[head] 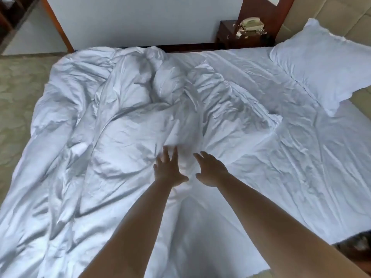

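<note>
Directly beyond the spread fingers of the left hand [168, 169] and right hand [210, 171] lies the crumpled white duvet [120, 127], heaped across the bed's left half. Neither hand grips anything (contact with the cloth is unclear). To the right, flat sheet [301, 167] runs open toward the pillow [321, 63].

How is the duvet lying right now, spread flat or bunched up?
Bunched up: the duvet lies crumpled in deep folds, heaped away from the pillow, leaving the sheet bare beside it.
</note>
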`<state>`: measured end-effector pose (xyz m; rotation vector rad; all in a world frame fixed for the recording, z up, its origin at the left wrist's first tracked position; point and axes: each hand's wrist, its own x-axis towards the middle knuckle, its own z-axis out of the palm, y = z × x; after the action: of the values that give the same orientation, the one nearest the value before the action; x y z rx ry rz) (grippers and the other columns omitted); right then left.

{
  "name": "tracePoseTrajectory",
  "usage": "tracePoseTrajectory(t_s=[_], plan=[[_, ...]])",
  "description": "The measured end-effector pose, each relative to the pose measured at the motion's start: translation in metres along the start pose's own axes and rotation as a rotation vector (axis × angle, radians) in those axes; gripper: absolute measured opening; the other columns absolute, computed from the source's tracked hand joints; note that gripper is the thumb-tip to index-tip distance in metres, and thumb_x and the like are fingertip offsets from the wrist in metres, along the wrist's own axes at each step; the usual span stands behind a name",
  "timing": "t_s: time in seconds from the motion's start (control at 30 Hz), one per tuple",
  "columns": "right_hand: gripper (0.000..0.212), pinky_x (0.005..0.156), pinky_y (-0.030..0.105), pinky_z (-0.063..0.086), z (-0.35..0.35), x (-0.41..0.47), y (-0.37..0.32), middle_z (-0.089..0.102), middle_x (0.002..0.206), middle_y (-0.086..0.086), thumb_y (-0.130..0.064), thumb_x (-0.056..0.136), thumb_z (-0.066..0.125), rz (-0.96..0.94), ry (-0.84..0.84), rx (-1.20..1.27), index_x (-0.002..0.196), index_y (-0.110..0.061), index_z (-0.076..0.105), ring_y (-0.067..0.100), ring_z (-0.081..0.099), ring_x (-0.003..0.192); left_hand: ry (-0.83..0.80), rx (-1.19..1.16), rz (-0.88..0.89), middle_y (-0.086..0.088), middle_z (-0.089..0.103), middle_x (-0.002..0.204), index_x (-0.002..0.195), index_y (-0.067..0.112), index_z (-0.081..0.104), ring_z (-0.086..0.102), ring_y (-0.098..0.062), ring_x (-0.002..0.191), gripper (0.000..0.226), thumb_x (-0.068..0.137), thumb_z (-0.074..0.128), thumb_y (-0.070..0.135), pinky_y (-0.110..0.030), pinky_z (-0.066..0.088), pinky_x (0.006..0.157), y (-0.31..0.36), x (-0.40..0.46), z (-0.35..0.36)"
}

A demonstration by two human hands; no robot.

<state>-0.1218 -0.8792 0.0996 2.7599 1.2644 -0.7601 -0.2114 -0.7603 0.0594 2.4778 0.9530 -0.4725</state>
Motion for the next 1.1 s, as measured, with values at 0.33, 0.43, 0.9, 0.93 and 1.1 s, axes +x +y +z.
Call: tracePoseTrajectory(t_s=[0.33, 0.43, 0.9, 0.93, 1.1], plan=[[0.073, 0.111, 0.038, 0.029, 0.024, 0.049, 0.033, 0.007, 0.159, 0.003, -0.02, 0.092, 0.051, -0.055, -0.108, 0.058, 0.152, -0.023, 0.009, 0.024, 0.023, 0.142, 0.238, 0.09, -0.134, -0.019, 0.014, 0.15, 0.151, 0.026, -0.008, 0.048, -0.038, 0.119, 0.096, 0.085, 0.058, 0.004, -0.037, 0.049, 0.09, 0.009, 0.056, 0.036], [0.075, 0.11, 0.037, 0.03, 0.025, 0.045, 0.038, 0.007, 0.159, 0.003, -0.019, 0.092, 0.053, -0.085, -0.081, 0.039, 0.152, -0.023, 0.008, 0.024, 0.024, 0.141, 0.236, 0.094, -0.07, -0.01, 0.042, 0.14, 0.152, 0.025, 0.007, 0.057, -0.031, 0.112, 0.076, 0.089, 0.043, 0.003, -0.038, 0.047, 0.09, 0.014, 0.046, 0.022], [0.057, 0.114, 0.038, 0.016, -0.011, -0.118, 0.101, 0.025, 0.155, 0.004, -0.025, 0.09, 0.05, -0.405, 0.351, -0.216, 0.145, -0.027, 0.033, 0.02, 0.022, 0.143, -0.213, -0.127, 0.036, -0.017, 0.057, 0.094, 0.11, -0.011, 0.058, 0.059, -0.027, 0.094, 0.029, 0.087, 0.042, -0.007, -0.014, 0.035, 0.053, 0.131, -0.18, -0.016], [0.046, 0.112, 0.035, 0.021, -0.014, -0.135, 0.109, 0.044, 0.143, 0.005, -0.023, 0.088, 0.052, -0.462, 0.338, -0.277, 0.134, -0.023, 0.048, 0.021, 0.036, 0.136, -0.24, -0.119, 0.022, -0.016, 0.055, 0.087, 0.11, -0.01, 0.058, 0.055, -0.022, 0.079, 0.031, 0.086, 0.04, -0.009, -0.012, 0.034, 0.048, 0.139, -0.198, -0.011], [0.027, 0.091, 0.033, 0.046, -0.016, -0.209, 0.148, 0.064, 0.117, 0.012, -0.016, 0.092, 0.049, -0.346, 0.106, -0.401, 0.113, -0.006, 0.064, 0.029, 0.06, 0.11, -0.258, 0.048, -0.048, -0.018, 0.056, 0.124, 0.125, -0.005, 0.052, 0.054, -0.022, 0.099, 0.036, 0.09, 0.043, -0.002, -0.024, 0.043, 0.07, 0.175, -0.248, 0.029]])
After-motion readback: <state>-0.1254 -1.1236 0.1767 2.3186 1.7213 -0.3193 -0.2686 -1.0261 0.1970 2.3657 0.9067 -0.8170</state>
